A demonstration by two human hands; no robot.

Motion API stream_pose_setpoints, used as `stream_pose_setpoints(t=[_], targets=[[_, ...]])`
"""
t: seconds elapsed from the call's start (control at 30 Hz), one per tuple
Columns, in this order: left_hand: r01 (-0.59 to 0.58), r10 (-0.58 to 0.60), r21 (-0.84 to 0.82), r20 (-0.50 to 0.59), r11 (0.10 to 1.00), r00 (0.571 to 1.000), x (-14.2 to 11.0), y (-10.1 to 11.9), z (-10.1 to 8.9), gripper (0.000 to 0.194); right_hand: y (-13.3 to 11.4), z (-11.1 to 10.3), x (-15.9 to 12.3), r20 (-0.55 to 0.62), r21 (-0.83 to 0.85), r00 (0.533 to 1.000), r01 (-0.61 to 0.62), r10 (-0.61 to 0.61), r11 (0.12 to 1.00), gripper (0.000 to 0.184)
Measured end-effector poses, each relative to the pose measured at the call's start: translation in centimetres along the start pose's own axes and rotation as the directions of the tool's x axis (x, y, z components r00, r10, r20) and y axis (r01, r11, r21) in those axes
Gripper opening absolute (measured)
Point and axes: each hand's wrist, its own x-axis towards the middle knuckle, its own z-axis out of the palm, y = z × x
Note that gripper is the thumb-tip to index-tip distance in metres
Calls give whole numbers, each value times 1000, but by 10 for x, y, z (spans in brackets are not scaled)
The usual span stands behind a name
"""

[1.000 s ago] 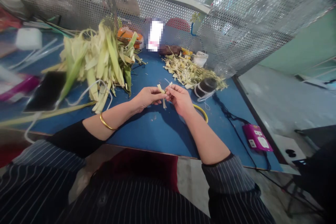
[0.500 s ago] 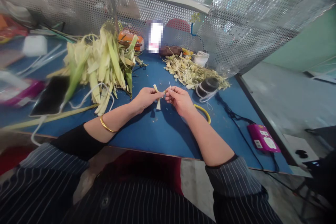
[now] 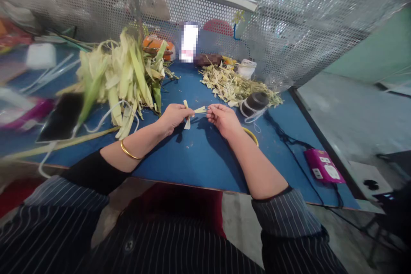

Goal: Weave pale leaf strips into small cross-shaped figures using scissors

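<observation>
My left hand pinches pale corn husk strips between thumb and fingers. One strip stands crosswise in the grip, and another piece points right, its end split into thin shreds. Facing it, my right hand is closed in a pinch at the shredded tip. Something thin and needle-like shows between its fingertips, too small to make out clearly. Just right of that hand lies a dark spool of white thread. Under my right wrist, a yellow ring is partly hidden.
A heap of corn husks lies left, beside a black phone with a white cable. Husk scraps are piled at the back right. A magenta box and black cables lie right. Perforated metal sheeting borders the blue table.
My hands have drawn slightly apart, the left one shifting left with the husk. The shredded husk end between them now shows. The thin white piece above my right fingers no longer stands up.
</observation>
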Motion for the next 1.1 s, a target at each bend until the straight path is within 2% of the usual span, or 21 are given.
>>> stream_pose_setpoints(t=[0.07, 0.1, 0.13, 0.17, 0.2, 0.23, 0.27, 0.33, 0.4, 0.5, 0.6, 0.67, 0.77, 0.93, 1.03, 1.1], targets=[[3, -3, -6, -22, 1000, 1000, -1, 2, -1, 21, -10, -6, 0, -59, -193, 995, 70, -83, 979, 12], [3, -4, -9, -31, 1000, 999, -1, 3, -1, 21, -17, -10, -2, -78, -348, 986, 114, -150, 930, 10], [3, -3, -13, -38, 1000, 999, -1, 3, -1, 21, -24, -14, -5, -57, -540, 971, 164, -230, 825, 10], [2, -3, -19, -46, 1000, 999, -1, 4, -2, 21, -33, -18, -11, 26, -743, 958, 211, -287, 635, 10], [3, -4, -28, -53, 1000, 999, -1, 5, -2, 21, -41, -23, -18, 101, -888, 947, 225, -306, 402, 10], [5, -7, -39, -62, 999, 998, 0, 5, -3, 22, -48, -28, -26, 141, -964, 956, 192, -257, 186, 11], [9, -12, -52, -69, 999, 998, 1, 6, -4, 21, -53, -32, -34, 145, -988, 974, 150, -171, 16, 13], [13, -20, -78, -85, 997, 996, 2, 7, -6, 20, -59, -39, -49, 92, -975, 996, 88, -14, -203, 20], [11, -23, -116, -97, 993, 995, 4, 9, -8, 16, -60, -43, -59, 50, -950, 997, 65, 58, -306, 25], [-1, -19, -180, -110, 984, 994, 6, 11, -11, 15, -59, -43, -64, -14, -926, 997, 14, 73, -377, 34], [-20, -6, -240, -108, 971, 994, 8, 10, -13, 16, -58, -40, -62, -72, -916, 992, -26, 101, -400, 35], [-25, -2, -274, -99, 961, 995, 10, 8, -14, 14, -57, -38, -59, -66, -915, 992, -17, 108, -402, 31], [0, -22, -304, -71, 953, 997, 12, 6, -14, 13, -51, -38, -54, -36, -917, 998, -12, 53, -399, 27], [58, -70, -345, -22, 937, 997, 11, 8, -14, 26, -43, -40, -49, -18, -932, 999, -31, -39, -361, 36], [86, -100, -357, -20, 930, 995, 13, 9, -15, 27, -45, -42, -48, -18, -952, 1000, -11, 21, -306, 36], [84, -101, -353, -28, 932, 994, 14, 9, -15, 22, -49, -44, -49, 16, -976, 998, 30, 64, -218, 32]])
